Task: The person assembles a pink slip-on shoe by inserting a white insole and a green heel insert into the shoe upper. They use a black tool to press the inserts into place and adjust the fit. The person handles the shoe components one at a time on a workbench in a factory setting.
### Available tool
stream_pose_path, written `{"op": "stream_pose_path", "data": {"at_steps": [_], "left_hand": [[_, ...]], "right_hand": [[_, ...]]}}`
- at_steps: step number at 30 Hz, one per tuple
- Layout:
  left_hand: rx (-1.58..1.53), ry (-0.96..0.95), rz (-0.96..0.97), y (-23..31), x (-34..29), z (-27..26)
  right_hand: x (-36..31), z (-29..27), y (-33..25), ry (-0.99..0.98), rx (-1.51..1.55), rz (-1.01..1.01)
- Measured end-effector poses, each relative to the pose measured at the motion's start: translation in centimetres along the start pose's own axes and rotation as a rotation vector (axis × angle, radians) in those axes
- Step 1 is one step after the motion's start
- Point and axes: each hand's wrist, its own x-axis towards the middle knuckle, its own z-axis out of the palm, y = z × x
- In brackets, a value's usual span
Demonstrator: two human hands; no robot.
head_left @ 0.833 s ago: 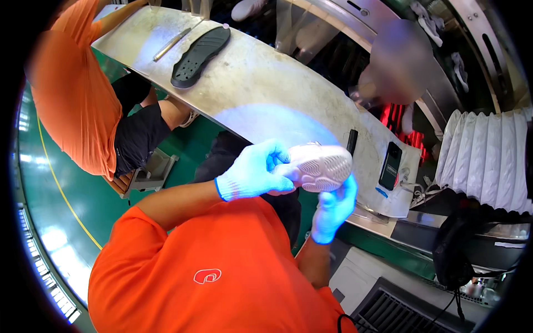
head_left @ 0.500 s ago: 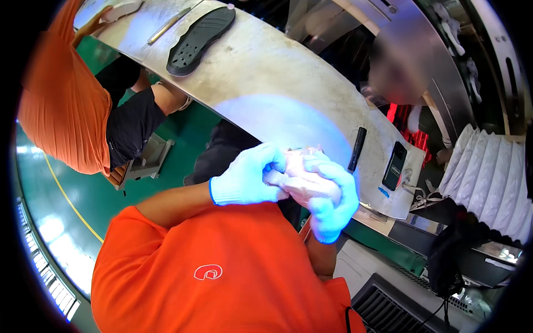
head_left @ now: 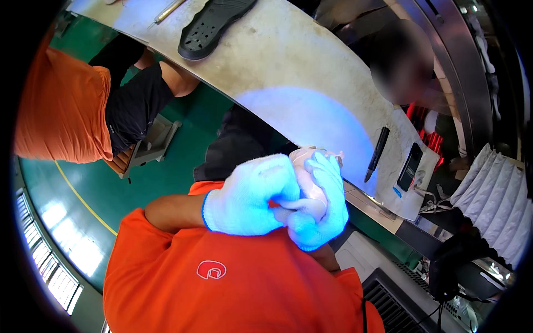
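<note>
Close in front of my orange shirt, both hands in white knit gloves hold a pale pinkish, rounded, shoe-like piece (head_left: 312, 191). My left hand (head_left: 250, 194) has its fingers closed at the piece's near left side, gripping a pale narrow part of it. Wrapped round the far and right sides is my right hand (head_left: 335, 202), its fingers over the top and its thumb low at the near end. Much of the piece is hidden by the gloves. Bluish light falls on the gloves and the worktable (head_left: 277, 50) just beyond them.
On the worktable lie a black perforated shoe sole (head_left: 214, 25), a slim pointed tool (head_left: 169, 10), a black marker (head_left: 377, 155) and a phone (head_left: 410, 166). A co-worker in orange (head_left: 66, 111) sits left; another person (head_left: 400, 61) is across. A white ribbed hose (head_left: 494, 200) stands right.
Both hands have come nearer my body with the piece, which is now turned more upright. My left fingers have closed in tighter on its near side. The whole view has shifted slightly.
</note>
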Motion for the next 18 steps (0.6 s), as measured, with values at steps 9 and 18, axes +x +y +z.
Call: {"op": "stream_pose_path", "data": {"at_steps": [9, 18], "left_hand": [[-0.022, -0.169, 0.037, -0.1, 0.9, 0.6], [0.337, -0.615, 0.212, 0.5, 6.0, 0.4]], "right_hand": [[-2.3, -0.1, 1.1, 0.135, 0.034, -0.078], [-3.6, -2.4, 3.5, 0.066, 0.098, -0.115]]}}
